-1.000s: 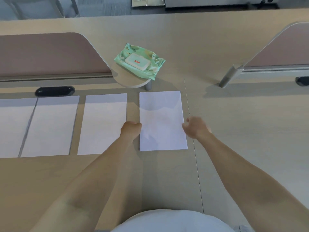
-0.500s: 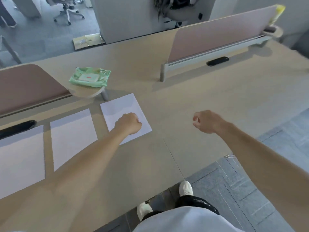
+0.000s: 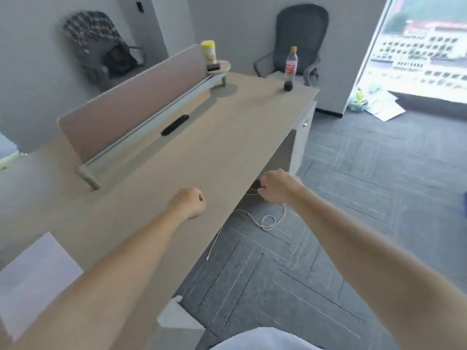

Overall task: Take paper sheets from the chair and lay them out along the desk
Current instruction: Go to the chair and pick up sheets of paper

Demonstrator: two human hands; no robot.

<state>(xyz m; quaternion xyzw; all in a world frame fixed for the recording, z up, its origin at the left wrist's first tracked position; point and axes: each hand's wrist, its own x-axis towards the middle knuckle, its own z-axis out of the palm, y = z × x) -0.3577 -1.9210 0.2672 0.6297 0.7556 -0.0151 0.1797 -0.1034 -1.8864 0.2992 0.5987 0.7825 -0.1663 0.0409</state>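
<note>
Head view — paper sheet [image 3: 32, 281] lies longways across the desk [image 3: 202, 147]; left hand [image 3: 188, 202] and right hand [image 3: 275, 186] have left it — both empty fists.

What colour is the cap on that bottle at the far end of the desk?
Yellow, on the bottle; seen best in the head view.

You get bright daylight from the window [image 3: 417, 46] at upper right, its view pale and washed out. The divider [image 3: 131, 104] throws a soft shadow onto the desk [image 3: 214, 147] on your side. Your whole frame is soft with motion blur, and straight edges bow toward the corners
</note>
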